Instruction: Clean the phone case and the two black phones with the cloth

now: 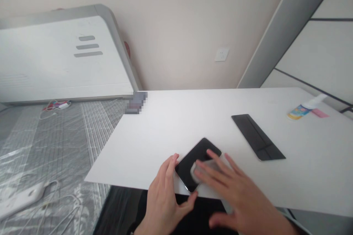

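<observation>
A smartphone (193, 158) with a dark screen lies slanted at the table's front edge. My left hand (164, 194) grips it, with the fingers along its left edge and the thumb at its near corner. Over the lower right of the screen, my right hand (234, 183) holds a light grey cloth (194, 172) down under its outstretched fingers. Most of the cloth is hidden by that hand, which is slightly blurred. A strip of grey shows between its thumb and palm.
On the white table (171, 117), a long dark glossy panel (256, 136) lies to the right. Beyond it are a spray bottle (303, 110) on its side and a pink piece (320, 113). A pixelated item (136, 102) sits at the back left corner. A bed (63, 136) with cables adjoins on the left.
</observation>
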Motion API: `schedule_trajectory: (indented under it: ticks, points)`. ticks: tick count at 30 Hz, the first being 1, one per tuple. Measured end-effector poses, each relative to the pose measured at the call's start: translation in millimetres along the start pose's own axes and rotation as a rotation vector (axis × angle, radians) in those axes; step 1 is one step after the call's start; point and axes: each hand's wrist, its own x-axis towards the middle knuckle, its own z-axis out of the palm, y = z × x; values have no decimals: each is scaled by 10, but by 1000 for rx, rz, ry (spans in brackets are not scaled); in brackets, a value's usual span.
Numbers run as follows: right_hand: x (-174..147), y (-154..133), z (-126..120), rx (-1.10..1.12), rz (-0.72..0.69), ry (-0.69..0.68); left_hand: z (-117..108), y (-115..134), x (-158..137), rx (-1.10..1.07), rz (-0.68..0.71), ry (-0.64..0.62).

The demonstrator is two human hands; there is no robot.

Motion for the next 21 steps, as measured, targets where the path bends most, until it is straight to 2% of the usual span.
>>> schedule_trajectory:
  ticks: [2,3,6,7,10,11,13,14,18,19,21]
  points:
    - [60,-10,49,-56,188,87,-1,-8,1,9,5,11]
    - [89,-18,73,-50,200,113,-2,-13,0,10,11,17]
    - [162,-35,112,84,-70,-16,1,-29,-3,10,23,28]
    - [181,-30,109,71,-49,-43,4,-33,-5,12,24,30]
    - [214,4,68,-81,232,70,19,-51,-15,24,32,32]
    - [219,14,54,-65,206,58,28,-59,-21,24,38,34]
    - [229,29,32,10,-45,-44,48,-82,-32,26,50,39]
    - [236,36,25,19,-86,-75,58,-94,-37,27,53,43]
    - [281,2,22,-49,195,28,76,-125,-47,33,52,57]
    - [288,-37,23,-2,142,9,72,-124,-51,27,54,58]
    - [291,-141,6,111,-62,-49,58,-108,-63,13,47,44]
